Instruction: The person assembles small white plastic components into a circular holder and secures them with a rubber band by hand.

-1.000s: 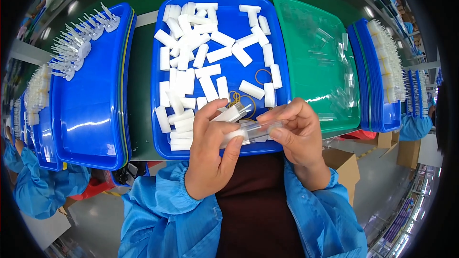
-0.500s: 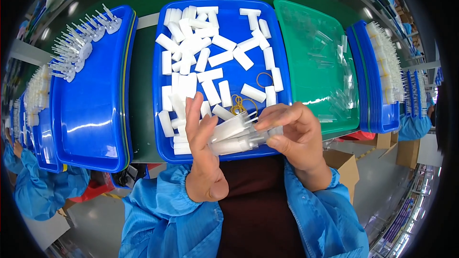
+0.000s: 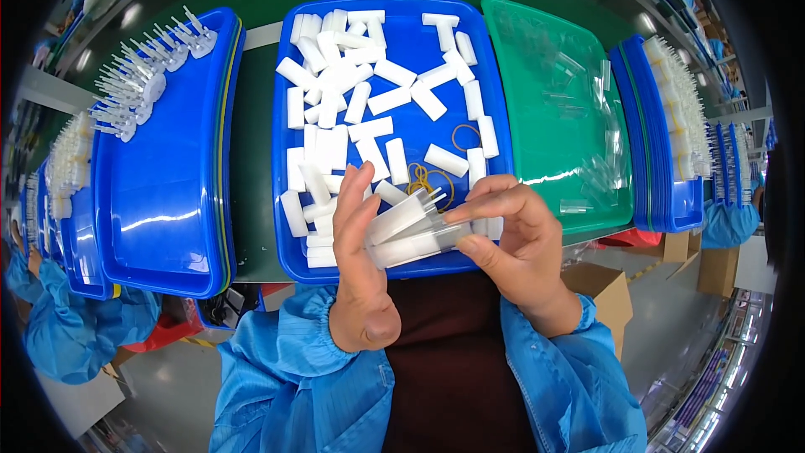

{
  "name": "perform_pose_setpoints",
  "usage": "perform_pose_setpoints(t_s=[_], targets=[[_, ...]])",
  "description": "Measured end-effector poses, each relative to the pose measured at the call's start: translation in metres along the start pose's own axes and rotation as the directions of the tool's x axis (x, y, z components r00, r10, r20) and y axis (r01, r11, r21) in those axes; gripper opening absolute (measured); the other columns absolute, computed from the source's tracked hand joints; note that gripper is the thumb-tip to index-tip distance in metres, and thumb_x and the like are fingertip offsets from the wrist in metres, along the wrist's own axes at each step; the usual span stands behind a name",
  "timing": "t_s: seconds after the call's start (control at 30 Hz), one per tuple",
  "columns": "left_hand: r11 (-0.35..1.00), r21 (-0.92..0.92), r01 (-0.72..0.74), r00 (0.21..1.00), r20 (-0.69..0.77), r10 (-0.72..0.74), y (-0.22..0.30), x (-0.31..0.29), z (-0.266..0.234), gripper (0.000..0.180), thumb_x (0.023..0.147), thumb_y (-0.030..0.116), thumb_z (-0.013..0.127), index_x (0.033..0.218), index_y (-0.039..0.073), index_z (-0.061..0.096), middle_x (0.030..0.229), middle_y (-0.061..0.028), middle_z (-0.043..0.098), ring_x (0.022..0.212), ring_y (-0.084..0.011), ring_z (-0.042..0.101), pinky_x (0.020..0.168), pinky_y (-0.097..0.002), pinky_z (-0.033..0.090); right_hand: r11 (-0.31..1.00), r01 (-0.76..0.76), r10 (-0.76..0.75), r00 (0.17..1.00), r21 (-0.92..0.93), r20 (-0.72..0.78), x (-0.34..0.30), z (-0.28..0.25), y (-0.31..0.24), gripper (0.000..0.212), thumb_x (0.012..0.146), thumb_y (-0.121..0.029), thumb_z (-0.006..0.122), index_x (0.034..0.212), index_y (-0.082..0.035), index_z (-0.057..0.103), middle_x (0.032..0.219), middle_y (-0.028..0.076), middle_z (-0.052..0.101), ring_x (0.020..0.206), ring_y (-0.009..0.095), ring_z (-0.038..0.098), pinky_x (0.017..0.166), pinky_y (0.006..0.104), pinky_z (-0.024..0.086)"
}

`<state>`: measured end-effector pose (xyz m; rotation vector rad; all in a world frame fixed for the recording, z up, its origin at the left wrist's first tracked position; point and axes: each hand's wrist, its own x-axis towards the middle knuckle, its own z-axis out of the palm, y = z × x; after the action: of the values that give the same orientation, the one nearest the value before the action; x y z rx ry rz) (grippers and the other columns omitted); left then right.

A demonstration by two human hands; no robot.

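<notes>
In front of me, over the near edge of the blue tray, is a small bunch of clear tubes with white foam-like cylinders inside. Thin white stems poke out at its upper right end. My right hand pinches the right end between thumb and fingers. My left hand is held upright with fingers stretched, its palm side against the bunch's left end. Many loose white cylinders lie in the tray, with yellowish rubber bands behind the bunch.
To the right, a green tray holds loose clear tubes. Stacked blue trays at left carry clusters of stemmed pieces. More stacked trays stand at far right, topped with bundled white pieces. A co-worker's blue sleeve shows at far left.
The bunch's right end shows more plainly between my right fingers, which have shifted slightly. My left hand stays stretched against the other end, and the view has moved a little.
</notes>
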<state>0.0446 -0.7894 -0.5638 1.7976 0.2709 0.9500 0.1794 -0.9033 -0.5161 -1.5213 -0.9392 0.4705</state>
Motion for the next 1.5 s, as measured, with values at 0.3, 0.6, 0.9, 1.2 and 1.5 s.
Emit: perform_pose_setpoints(t_s=[0.3, 0.6, 0.9, 1.2, 1.5], targets=[[0.998, 0.051, -0.048, 0.999, -0.013, 0.048, -0.004, -0.002, 0.001, 0.095, 0.076, 0.082, 0.014, 0.142, 0.013, 0.02, 0.147, -0.024, 0.022, 0.137, -0.0366, 0.024, 0.106, -0.0473, 0.028, 0.985, -0.07, 0.07, 0.998, 0.155, 0.0, 0.001, 0.001, 0.004, 0.022, 0.071, -0.004, 0.076, 0.09, -0.007, 0.065, 0.091, 0.003, 0.067, 0.091, 0.017, 0.056, 0.084, 0.0299, 0.041], [0.991, 0.014, -0.132, 0.99, -0.041, 0.133, -0.007, 0.0, 0.003, 0.107, 0.069, 0.088, 0.024, 0.143, 0.012, 0.022, 0.145, -0.0292, 0.022, 0.137, -0.0417, 0.02, 0.104, -0.0522, 0.028, 0.989, -0.045, 0.035, 0.997, 0.139, 0.075, 0.001, 0.008, 0.008, 0.02, 0.073, -0.003, 0.075, 0.09, -0.005, 0.066, 0.096, 0.007, 0.06, 0.098, 0.018, 0.054, 0.085, 0.0296, 0.041], [0.996, 0.051, -0.079, 0.997, 0.029, 0.077, 0.013, -0.003, -0.001, 0.107, 0.074, 0.085, 0.02, 0.144, 0.003, 0.015, 0.146, -0.0309, 0.017, 0.136, -0.0489, 0.015, 0.109, -0.0574, 0.01, 0.958, -0.077, 0.03, 0.985, 0.275, 0.172, -0.002, 0.018, 0.011, 0.025, 0.076, -0.003, 0.074, 0.095, -0.005, 0.057, 0.095, 0.007, 0.069, 0.109, 0.019, 0.045, 0.096, 0.0352, 0.035], [0.919, -0.3, 0.255, 0.947, 0.268, -0.175, 0.034, 0.021, -0.01, 0.095, 0.086, 0.064, 0.037, 0.145, -0.002, 0.006, 0.15, -0.0246, 0.009, 0.14, -0.037, 0.011, 0.112, -0.0443, 0.011, 0.958, 0.206, -0.183, 0.975, -0.199, 0.126, 0.01, -0.001, 0.004, 0.033, 0.064, -0.017, 0.082, 0.093, -0.011, 0.069, 0.097, 0.006, 0.061, 0.091, 0.018, 0.059, 0.082, 0.0285, 0.036], [0.689, -0.498, 0.526, 0.836, 0.455, -0.308, 0.03, 0.011, -0.005, 0.066, 0.09, 0.001, 0.051, 0.145, 0.001, 0.014, 0.142, -0.0196, 0.029, 0.132, -0.027, 0.033, 0.107, -0.0356, 0.029, 0.99, 0.099, -0.106, 0.992, 0.102, 0.068, 0.004, -0.006, 0.006, 0.031, 0.087, -0.02, 0.06, 0.113, -0.003, 0.059, 0.106, 0.009, 0.063, 0.098, 0.021, 0.055, 0.088, 0.0324, 0.037]])
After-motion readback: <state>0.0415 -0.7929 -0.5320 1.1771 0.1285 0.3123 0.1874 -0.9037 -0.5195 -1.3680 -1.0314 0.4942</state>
